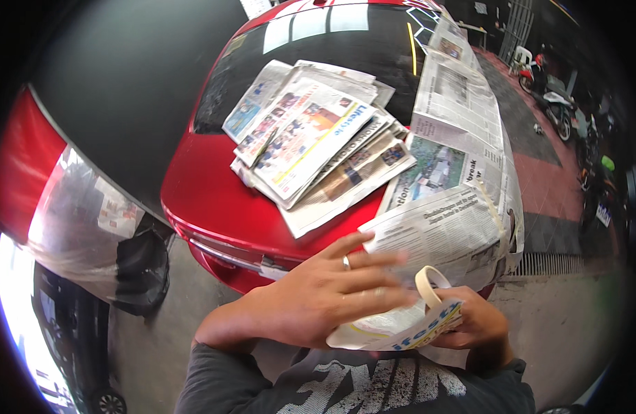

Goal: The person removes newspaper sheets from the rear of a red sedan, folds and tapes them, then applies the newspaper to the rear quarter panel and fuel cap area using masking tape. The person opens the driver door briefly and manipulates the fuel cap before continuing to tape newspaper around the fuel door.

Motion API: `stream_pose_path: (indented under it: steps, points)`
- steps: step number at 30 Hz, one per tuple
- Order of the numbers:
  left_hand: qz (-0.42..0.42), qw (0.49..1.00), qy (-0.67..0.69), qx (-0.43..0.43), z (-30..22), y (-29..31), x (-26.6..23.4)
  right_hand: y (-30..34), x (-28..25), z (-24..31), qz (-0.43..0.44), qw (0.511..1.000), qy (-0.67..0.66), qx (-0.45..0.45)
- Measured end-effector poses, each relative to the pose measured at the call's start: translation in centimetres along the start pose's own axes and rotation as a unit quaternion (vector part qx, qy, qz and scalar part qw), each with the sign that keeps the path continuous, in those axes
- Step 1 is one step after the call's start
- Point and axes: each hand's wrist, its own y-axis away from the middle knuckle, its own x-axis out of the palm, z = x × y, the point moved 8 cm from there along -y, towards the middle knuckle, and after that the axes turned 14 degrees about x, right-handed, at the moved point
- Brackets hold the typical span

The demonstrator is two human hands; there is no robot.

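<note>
My left hand (342, 293), with a ring on one finger, reaches across a sheet of newspaper (394, 334). Its fingers are stretched out and a little blurred at the tips. On the right, my right hand (475, 317) is closed round a roll of masking tape (428, 284) and the edge of that same sheet, just in front of my shirt. Beyond the hands is the rear of a red car (221, 179). Newspaper sheets (442, 221) cover its right side, with a strip of tape along one edge. A loose pile of newspapers (318, 138) lies across its lid and rear window.
To the left stands another red car part (21, 159) with clear plastic sheeting (76, 221) over it. Several motorcycles (563, 114) are parked at the far right, past a floor drain grate (552, 263). A dark car (69, 338) shows at the lower left.
</note>
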Motion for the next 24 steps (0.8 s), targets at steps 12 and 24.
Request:
stream_pose_path:
  steps: [12,24]
  points:
    - [-0.451,0.85,-0.022,-0.27,-15.8,39.1,-7.6,-8.7,20.4,2.9,-0.036,0.987,0.13,0.09]
    - [-0.696,0.544,0.011,-0.469,-35.8,76.8,-4.1,-24.9,36.0,7.9,0.083,0.978,-0.115,0.152]
